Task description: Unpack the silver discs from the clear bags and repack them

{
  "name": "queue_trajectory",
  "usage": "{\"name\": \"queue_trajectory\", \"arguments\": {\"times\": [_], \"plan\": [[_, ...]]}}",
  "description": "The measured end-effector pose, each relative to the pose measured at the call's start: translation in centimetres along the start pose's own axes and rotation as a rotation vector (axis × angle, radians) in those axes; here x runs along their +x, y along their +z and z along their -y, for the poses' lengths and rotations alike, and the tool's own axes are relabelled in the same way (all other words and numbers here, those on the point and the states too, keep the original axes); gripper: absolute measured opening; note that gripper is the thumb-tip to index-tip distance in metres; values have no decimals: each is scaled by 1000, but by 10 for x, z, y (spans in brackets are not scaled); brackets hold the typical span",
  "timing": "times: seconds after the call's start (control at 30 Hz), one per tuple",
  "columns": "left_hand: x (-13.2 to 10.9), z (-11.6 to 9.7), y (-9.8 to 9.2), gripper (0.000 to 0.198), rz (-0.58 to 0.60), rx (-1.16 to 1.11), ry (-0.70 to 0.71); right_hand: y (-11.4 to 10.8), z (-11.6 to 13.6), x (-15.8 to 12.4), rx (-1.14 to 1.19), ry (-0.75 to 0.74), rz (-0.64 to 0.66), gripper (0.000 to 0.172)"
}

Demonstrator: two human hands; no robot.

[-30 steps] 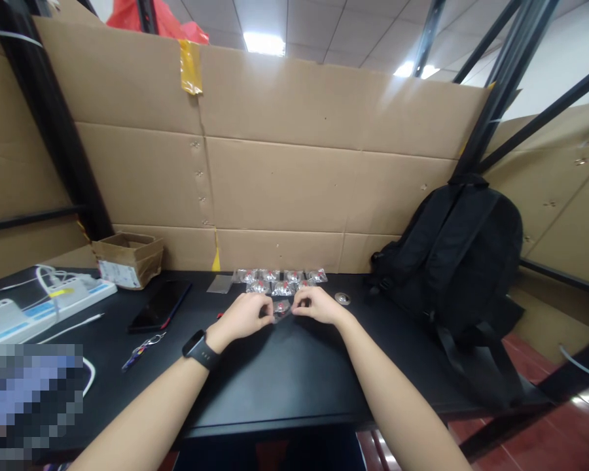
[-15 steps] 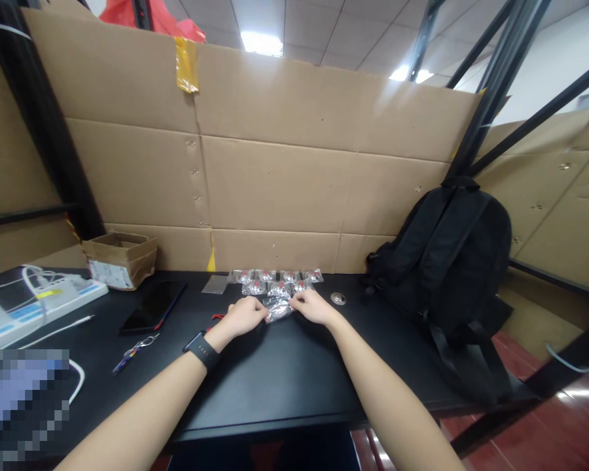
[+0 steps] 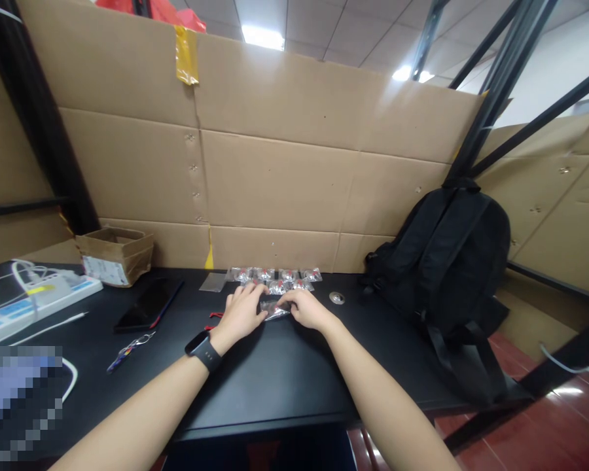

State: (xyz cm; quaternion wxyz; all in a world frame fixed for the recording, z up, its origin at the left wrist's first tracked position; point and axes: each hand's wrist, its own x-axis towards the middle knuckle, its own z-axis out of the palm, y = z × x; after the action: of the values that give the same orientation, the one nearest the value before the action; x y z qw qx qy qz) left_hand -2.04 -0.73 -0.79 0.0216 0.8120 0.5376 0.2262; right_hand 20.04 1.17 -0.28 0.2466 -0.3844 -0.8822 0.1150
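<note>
Both my hands rest on the black table (image 3: 285, 373) around a small clear plastic packet (image 3: 273, 309) with something red inside. My left hand (image 3: 240, 311), a black watch on its wrist, lies flat with fingers stretched forward over the packet's left end. My right hand (image 3: 304, 307) has its fingers curled down on the packet's right end. Just beyond them lie several similar clear packets with red parts (image 3: 275, 278) in rows near the cardboard wall. A small red piece (image 3: 216, 315) lies beside my left hand.
A black backpack (image 3: 451, 261) leans at the right. A phone (image 3: 150, 303), keys (image 3: 127, 348), a power strip (image 3: 34, 297) with cables and a small cardboard box (image 3: 115, 254) sit at the left. A round metal part (image 3: 336, 297) lies right of the packets. Cardboard walls (image 3: 275, 157) close the back.
The packet held up between both hands has come down onto the table. My left hand has gone from pinching to lying flat with fingers stretched forward; both hands moved slightly away from me.
</note>
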Motion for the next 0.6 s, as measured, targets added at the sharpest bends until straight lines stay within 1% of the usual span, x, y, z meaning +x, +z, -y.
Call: {"name": "queue_trajectory", "arguments": {"times": [0.03, 0.1, 0.13, 0.2, 0.3, 0.4, 0.47, 0.6], "plan": [[0, 0, -1, 33, 12, 0, 24, -1, 1, -1, -1, 3, 20, 52], [-1, -1, -2, 26, 69, -11, 58, -3, 3, -2, -3, 8, 43, 52], [0, -1, -3, 26, 100, -21, 66, -4, 4, -3, -4, 10, 50, 50], [0, -1, -5, 31, 139, -45, 67, -6, 7, -4, -4, 12, 59, 45], [0, -1, -6, 38, 151, -63, 75, -7, 9, -4, 4, 34, 62, 39], [-1, 1, -5, 38, 168, -46, 92, -5, 9, -3, 26, 55, 53, 33], [-1, 2, -4, 40, 184, -33, 100, -4, 9, -4, 43, 56, 45, 32], [-2, 3, -3, 35, 166, -27, 107, -4, 6, -5, 81, 52, 45, 27]]}}
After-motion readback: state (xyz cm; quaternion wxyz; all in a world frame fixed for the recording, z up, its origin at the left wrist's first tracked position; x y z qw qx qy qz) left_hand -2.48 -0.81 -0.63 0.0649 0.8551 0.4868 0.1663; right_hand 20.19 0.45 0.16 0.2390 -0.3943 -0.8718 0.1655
